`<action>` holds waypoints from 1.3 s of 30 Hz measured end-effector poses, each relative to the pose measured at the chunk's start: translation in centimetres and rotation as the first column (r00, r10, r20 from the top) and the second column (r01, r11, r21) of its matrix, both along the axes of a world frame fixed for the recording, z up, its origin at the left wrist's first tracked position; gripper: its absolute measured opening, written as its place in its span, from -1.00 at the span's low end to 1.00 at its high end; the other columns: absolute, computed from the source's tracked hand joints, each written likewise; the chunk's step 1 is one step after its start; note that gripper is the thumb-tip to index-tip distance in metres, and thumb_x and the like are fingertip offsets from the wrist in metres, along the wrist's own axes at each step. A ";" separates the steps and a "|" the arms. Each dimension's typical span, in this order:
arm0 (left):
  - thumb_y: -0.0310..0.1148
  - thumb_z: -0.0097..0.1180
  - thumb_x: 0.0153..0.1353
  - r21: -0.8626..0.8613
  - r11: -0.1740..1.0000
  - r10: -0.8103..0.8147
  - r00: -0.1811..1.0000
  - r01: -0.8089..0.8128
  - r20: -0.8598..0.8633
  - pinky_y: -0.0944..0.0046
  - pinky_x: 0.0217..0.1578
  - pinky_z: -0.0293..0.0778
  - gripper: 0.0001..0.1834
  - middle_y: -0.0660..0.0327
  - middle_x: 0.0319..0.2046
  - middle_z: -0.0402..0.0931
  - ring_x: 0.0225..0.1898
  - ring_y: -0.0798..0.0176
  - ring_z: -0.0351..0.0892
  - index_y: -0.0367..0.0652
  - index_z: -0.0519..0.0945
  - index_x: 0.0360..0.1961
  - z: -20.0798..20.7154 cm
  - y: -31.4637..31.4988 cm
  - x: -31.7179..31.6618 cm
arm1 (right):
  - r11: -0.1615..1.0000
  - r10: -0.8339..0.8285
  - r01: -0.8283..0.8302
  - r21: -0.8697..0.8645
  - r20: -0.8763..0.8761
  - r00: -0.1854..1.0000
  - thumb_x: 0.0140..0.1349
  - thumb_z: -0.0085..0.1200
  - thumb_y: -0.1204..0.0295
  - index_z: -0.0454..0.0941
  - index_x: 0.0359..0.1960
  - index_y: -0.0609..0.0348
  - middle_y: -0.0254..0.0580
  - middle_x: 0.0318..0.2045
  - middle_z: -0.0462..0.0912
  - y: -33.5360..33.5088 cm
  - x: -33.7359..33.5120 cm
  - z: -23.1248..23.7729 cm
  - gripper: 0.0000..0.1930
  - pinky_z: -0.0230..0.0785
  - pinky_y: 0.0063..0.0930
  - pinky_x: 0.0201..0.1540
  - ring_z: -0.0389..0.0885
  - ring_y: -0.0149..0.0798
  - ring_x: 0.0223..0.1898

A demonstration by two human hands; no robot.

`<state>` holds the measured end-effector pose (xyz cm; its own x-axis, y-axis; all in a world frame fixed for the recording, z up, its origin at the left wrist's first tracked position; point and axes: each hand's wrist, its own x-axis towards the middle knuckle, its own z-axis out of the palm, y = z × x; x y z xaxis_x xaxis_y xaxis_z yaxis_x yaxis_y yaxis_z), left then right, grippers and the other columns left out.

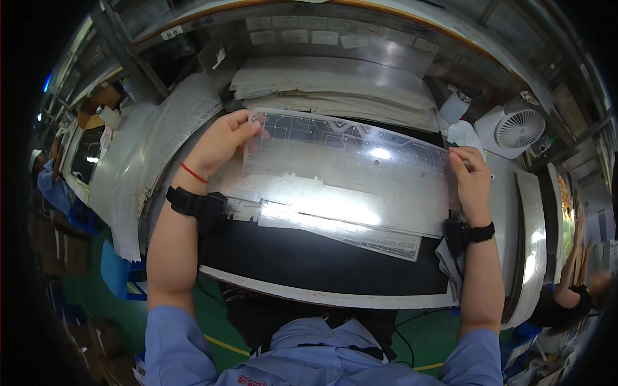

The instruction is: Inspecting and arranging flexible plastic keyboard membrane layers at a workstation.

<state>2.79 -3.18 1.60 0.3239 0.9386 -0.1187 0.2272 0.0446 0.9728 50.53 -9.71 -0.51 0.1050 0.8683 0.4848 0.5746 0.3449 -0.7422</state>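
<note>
A clear plastic sheet printed with fine circuit lines (302,132) is stretched between my hands above the work table. My left hand (221,143) pinches its upper left corner between thumb and fingers. At the upper right corner, my right hand (472,180) grips the edge the same way. Light glares off the sheet, and other sheets show through it. Beneath its lower edge lie loose printed sheets (393,246), slightly fanned out on the black table mat (309,255).
Behind stands a pile of similar sheets (335,80). Another pile (151,138) spreads at the left. To the right are a white fan (515,127), a bottle (454,106) and more stacked sheets (532,244). People work at the far left (55,183) and right (570,302).
</note>
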 end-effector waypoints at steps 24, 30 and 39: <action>-0.44 -0.01 0.34 0.122 0.978 0.120 0.933 -0.170 0.340 0.34 0.09 0.26 -0.88 0.29 0.12 0.44 0.01 0.44 0.38 -0.04 0.58 -0.22 -2.0 1.3 -1.8 | 0.979 -0.007 -0.125 -0.163 -0.634 0.773 0.44 -0.04 0.31 0.51 -0.11 0.21 -0.30 -0.40 0.61 0.0 0.4 0.5 -0.78 0.29 -0.65 -0.46 0.50 -0.49 -0.50; -0.54 0.02 0.18 0.336 0.941 -0.085 0.987 0.035 0.134 0.31 0.14 0.23 -0.85 0.18 0.25 0.37 0.06 0.28 0.38 -0.13 0.64 -0.39 -0.8 0.7 -1.5 | 0.971 0.060 -0.202 -0.128 -0.687 0.724 0.43 -0.06 0.40 0.45 0.03 0.26 -0.19 -0.22 0.68 0.7 1.6 -0.7 -0.75 0.38 -0.66 -0.38 0.62 -0.43 -0.36; -0.56 -0.06 0.02 0.328 0.889 -0.268 0.945 0.318 -0.189 0.28 0.02 0.33 -0.77 0.21 -0.14 0.52 -0.01 0.28 0.42 -0.23 0.67 -0.39 2.0 -1.6 0.1 | 0.985 -0.079 -0.001 -0.174 -0.451 0.889 0.39 -0.01 0.51 0.48 0.00 0.19 -0.37 -0.29 0.63 0.8 1.7 -1.1 -0.81 0.25 -0.72 -0.40 0.49 -0.57 -0.39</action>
<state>2.87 -4.77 3.60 0.5948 0.7921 0.1371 0.3069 -0.3814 0.8720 52.24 -8.94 -1.63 0.3140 0.9221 0.2259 0.1710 0.1791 -0.9689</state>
